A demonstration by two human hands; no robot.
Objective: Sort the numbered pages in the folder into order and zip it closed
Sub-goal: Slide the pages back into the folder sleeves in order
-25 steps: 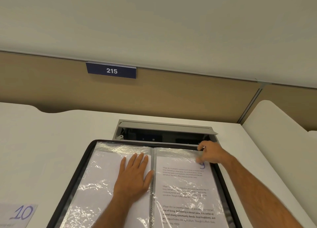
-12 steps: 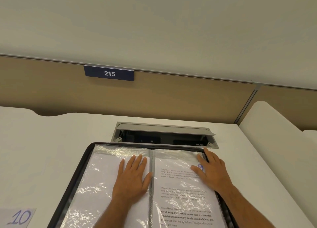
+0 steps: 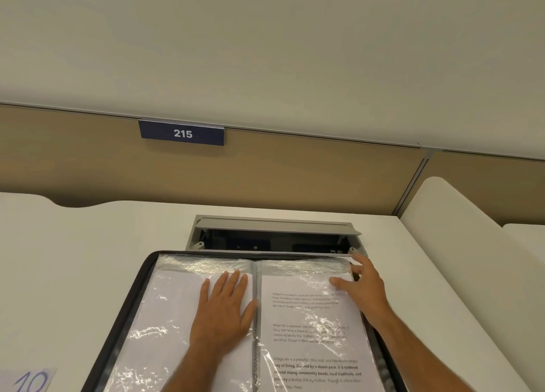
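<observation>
The left hand (image 3: 224, 312) lies flat, fingers together, on the folder (image 3: 129, 309); the right hand (image 3: 364, 288), fingers spread, touches the printed page (image 3: 312, 332) reading "Village life". Sign (image 3: 182, 133) says "215"; a loose sheet (image 3: 29, 381) says "10".

Folder (image 3: 124, 312) open on desk (image 3: 73, 244); left hand (image 3: 225, 309) flat on left page (image 3: 165, 312); right hand (image 3: 364, 288) at top-right corner.

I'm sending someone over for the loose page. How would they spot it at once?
Start at the open black zip folder on the white desk. Look left of it, at the desk's near edge. The loose sheet lies outside the folder, unsleeved, handwritten "10" in blue.
</observation>
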